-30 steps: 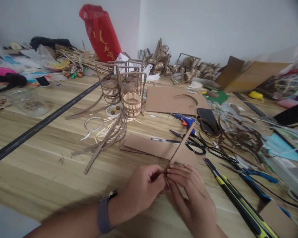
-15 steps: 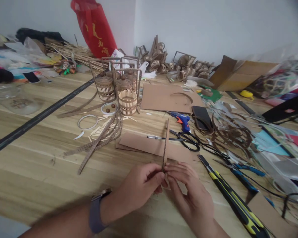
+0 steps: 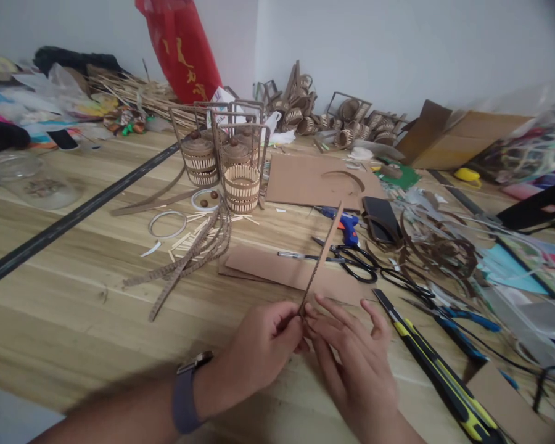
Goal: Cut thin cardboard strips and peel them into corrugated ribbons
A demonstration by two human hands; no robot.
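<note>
A narrow cardboard strip [image 3: 322, 256] rises from between my hands and leans away to the right, its corrugated edge facing me. My left hand [image 3: 271, 342] pinches its near end between thumb and fingers. Around the same end, the thumb and index finger of my right hand [image 3: 354, 354] are closed on the strip, while its other fingers fan out. The lowest bit of the strip is hidden by my fingers. Just beyond lie flat cardboard pieces [image 3: 259, 269] with a pen [image 3: 300, 256] on top. Black-handled scissors [image 3: 358, 265] and a blue glue gun [image 3: 349, 228] lie behind the strip.
A yellow-black utility knife [image 3: 437, 364] and blue-handled pliers [image 3: 472, 317] lie at right. Small stick-walled baskets [image 3: 242, 188] stand back left, near cut strips [image 3: 180, 271] and loose sticks. A phone [image 3: 382, 219], a cardboard sheet [image 3: 300, 182] and curled scraps [image 3: 439, 246] lie farther back.
The strip's upper end has tilted to the right. My right hand's outer fingers have spread and lifted, while my left hand keeps its pinch. The whole view has shifted slightly.
</note>
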